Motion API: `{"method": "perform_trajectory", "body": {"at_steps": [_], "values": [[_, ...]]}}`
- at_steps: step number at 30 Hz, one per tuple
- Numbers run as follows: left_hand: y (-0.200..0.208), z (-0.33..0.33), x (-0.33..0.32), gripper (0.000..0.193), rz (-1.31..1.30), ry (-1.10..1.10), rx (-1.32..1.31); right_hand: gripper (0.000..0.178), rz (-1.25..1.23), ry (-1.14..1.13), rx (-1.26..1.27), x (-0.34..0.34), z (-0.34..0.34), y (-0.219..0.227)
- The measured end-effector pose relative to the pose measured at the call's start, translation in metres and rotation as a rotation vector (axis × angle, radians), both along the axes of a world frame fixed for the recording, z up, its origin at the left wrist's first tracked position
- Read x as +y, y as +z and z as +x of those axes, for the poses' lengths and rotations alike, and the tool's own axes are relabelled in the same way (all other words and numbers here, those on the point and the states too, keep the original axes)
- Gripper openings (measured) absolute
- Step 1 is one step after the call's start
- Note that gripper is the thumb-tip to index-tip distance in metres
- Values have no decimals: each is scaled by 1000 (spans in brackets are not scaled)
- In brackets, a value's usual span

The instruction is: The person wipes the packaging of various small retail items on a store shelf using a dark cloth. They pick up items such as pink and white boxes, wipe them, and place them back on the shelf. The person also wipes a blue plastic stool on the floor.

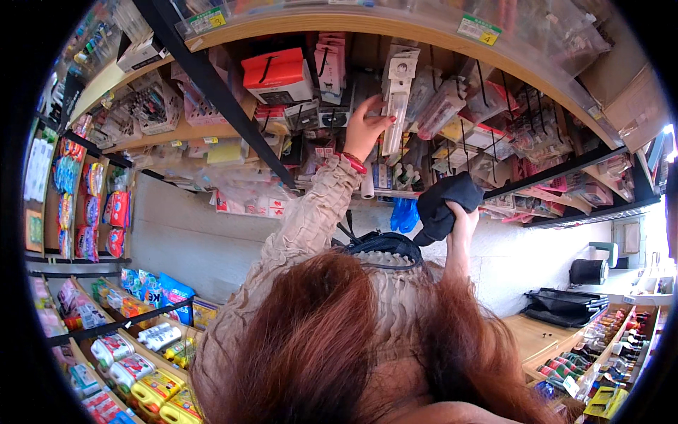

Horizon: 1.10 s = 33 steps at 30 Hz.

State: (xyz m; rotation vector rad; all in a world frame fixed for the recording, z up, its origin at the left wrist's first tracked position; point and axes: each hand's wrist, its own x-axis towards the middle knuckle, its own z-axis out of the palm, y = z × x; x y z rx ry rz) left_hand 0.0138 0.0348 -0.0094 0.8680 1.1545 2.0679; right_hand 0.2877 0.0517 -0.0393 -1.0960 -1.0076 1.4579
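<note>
My left hand (365, 133), with a red band at its wrist, is raised to the shelf. Its thumb lies on the edge of a slim clear packet (397, 106) with a white card top, hanging among other packets; the other fingertips are partly hidden. The packet holds a narrow, pale item whose kind I cannot make out. Lower and to the right, my right hand (462, 225) is closed round a bunched black cloth item (449, 205). A black bag (385, 246) hangs at my front.
Black metal hooks (465, 138) stick out around the packets. A red and white box (277, 75) stands left of them, and a slanting black post (226, 95) divides the shelves. Bottles and packs fill the lower-left shelves (145, 339). A folded black bag (565, 307) lies on a wooden counter at right.
</note>
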Motion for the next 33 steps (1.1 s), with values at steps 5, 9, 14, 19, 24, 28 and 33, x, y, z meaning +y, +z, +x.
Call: {"method": "perform_trajectory", "body": {"at_steps": [5, 9, 14, 19, 24, 28, 33], "values": [[1, 8, 2, 44, -135, 190, 272, 47, -10, 2, 18, -1, 1, 1], [6, 9, 10, 34, -232, 472, 572, 46, 1, -6, 35, -3, 2, 1], [14, 19, 17, 30, -325, 498, 561, 45, 4, -30, 43, -4, 7, 3], [2, 14, 20, 30, -312, 210, 316, 43, -12, -35, 39, -8, 6, 9], [2, 20, 13, 25, -100, 106, 206, 40, 13, -16, 63, -10, 7, 7], [13, 28, -6, 22, -279, 106, 520, 39, 7, -15, 127, -14, 6, 14], [22, 57, -26, 24, -306, -7, 583, 37, 70, 15, 270, -10, -4, 39]]}}
